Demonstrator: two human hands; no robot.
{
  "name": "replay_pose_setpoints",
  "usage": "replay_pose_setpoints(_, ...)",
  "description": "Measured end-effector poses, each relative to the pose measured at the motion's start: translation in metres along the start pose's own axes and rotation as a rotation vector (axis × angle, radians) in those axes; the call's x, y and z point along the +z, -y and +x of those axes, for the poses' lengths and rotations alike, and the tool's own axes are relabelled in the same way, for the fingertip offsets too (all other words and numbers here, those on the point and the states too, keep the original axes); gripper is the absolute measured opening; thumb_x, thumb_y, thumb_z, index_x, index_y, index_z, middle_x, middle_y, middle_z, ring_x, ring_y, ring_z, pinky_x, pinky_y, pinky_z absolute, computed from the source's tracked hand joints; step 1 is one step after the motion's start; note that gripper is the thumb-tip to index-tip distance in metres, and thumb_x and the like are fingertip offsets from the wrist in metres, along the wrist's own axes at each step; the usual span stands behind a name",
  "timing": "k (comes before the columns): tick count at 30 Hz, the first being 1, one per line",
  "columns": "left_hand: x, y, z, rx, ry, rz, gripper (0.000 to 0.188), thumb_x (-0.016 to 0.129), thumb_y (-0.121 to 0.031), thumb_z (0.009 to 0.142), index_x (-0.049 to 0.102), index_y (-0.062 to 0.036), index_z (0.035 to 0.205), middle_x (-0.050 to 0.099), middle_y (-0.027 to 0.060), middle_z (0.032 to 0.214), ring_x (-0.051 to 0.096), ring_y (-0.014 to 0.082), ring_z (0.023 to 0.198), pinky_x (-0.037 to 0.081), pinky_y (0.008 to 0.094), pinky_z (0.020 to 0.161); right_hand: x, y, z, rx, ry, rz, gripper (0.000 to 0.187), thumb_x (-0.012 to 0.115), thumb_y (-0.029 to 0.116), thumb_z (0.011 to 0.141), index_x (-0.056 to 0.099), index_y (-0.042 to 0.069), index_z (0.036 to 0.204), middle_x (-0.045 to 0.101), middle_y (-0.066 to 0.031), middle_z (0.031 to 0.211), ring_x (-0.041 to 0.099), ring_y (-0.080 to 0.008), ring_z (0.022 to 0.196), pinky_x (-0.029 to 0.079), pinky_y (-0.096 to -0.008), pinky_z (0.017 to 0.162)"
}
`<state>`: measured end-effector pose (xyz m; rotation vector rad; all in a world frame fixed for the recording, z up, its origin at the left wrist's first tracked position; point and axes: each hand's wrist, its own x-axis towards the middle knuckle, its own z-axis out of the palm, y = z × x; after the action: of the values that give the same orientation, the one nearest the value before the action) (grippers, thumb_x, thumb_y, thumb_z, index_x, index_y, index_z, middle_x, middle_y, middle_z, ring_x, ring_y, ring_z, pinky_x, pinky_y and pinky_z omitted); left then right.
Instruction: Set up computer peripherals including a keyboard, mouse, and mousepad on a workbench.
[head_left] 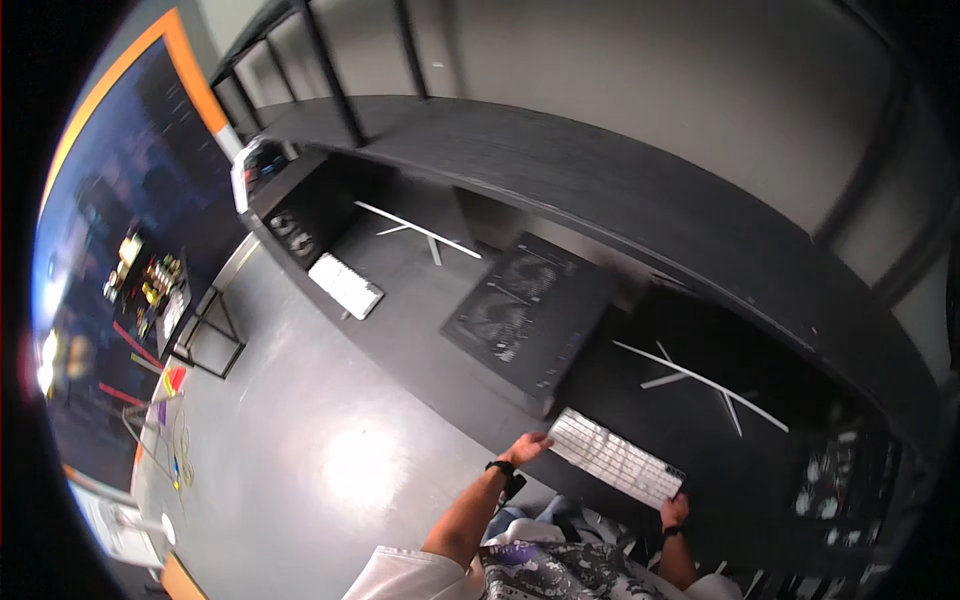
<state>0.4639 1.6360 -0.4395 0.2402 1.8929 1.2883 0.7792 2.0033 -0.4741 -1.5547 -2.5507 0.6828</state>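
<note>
A white keyboard (615,460) with rows of pale keys lies at an angle along the front of the black desk, between my two hands. My left hand (527,448), with a dark band at its wrist, is closed on the keyboard's left end. At the opposite end my right hand (675,511) grips the near right corner, its fingers partly hidden. Just beyond the keyboard, a thin pale strip on splayed legs (705,384) crosses the dark desktop. Whether the keyboard touches the desk or is slightly lifted, I cannot tell.
A black computer case (525,310) stands left of the keyboard. Another dark case with round fans (840,485) is at the right. Farther left lie a second white keyboard (345,285) and another legged strip (418,230). A raised black shelf (600,170) runs behind. A cluttered side table (205,315) stands far left.
</note>
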Motion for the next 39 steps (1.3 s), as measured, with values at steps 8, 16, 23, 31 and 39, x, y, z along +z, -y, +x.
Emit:
replay_pose_setpoints(8, -0.058, 0.112, -0.09, -0.213, -0.287, -0.519, 0.046, 0.058, -0.029, 0.096, 0.056, 0.0021, 0.13, 0.069, 0.013, 0.11, 0.066, 0.0209, 0.103, 0.051, 0.0336, 0.089, 0.047, -0.102, 0.041, 0.19, 0.039, 0.033, 0.018, 0.061, 0.015, 0.072, 0.07, 0.001, 0.076, 0.07, -0.0191, 0.078, 0.07, -0.0318, 0.076, 0.055, -0.0472, 0.072)
replay_pose_setpoints(16, 0.027, 0.324, -0.301, -0.705, -1.225, -0.85, 0.022, 0.061, -0.012, 0.083, 0.067, 0.0087, 0.082, 0.068, 0.0159, 0.069, 0.066, 0.0224, 0.056, 0.055, 0.033, 0.051, 0.02, 0.057, -0.012, -0.699, 0.929, -0.644, 0.023, 0.055, 0.02, 0.093, 0.07, 0.003, 0.096, 0.069, -0.0185, 0.1, 0.062, -0.0315, 0.094, 0.047, -0.0436, 0.084)
replay_pose_setpoints(23, 0.146, 0.351, -0.375, -0.769, -1.227, -0.843, 0.02, 0.056, -0.016, 0.088, 0.063, 0.0031, 0.089, 0.069, 0.0197, 0.083, 0.068, 0.0292, 0.07, 0.054, 0.0445, 0.061, 0.086, 0.193, -0.035, -0.701, 1.115, -0.253, 0.026, 0.054, 0.02, 0.087, 0.07, 0.001, 0.081, 0.069, -0.016, 0.079, 0.064, -0.0282, 0.073, 0.048, -0.043, 0.067)
replay_pose_setpoints(31, 0.122, 0.321, -0.394, -0.687, -1.427, -1.623, 0.019, 0.052, -0.021, 0.092, 0.06, -0.0042, 0.09, 0.062, 0.008, 0.079, 0.059, 0.0237, 0.071, 0.038, 0.0441, 0.057, 0.195, 0.351, -0.093, -0.475, 1.364, -0.167, 0.022, 0.052, 0.012, 0.088, 0.06, 0.011, 0.067, 0.049, -0.0007, 0.056, 0.046, -0.0135, 0.048, 0.031, -0.0344, 0.042)
replay_pose_setpoints(39, 0.099, 0.324, -0.406, -0.635, -1.527, -1.752, 0.036, 0.053, -0.032, 0.094, 0.062, -0.002, 0.112, 0.07, 0.0131, 0.105, 0.065, 0.0263, 0.096, 0.048, 0.0499, 0.086, 0.334, 0.454, -0.128, -0.495, 1.382, -0.338, 0.014, 0.06, 0.008, 0.09, 0.067, -0.004, 0.091, 0.071, -0.0159, 0.08, 0.07, -0.023, 0.066, 0.06, -0.0324, 0.058)
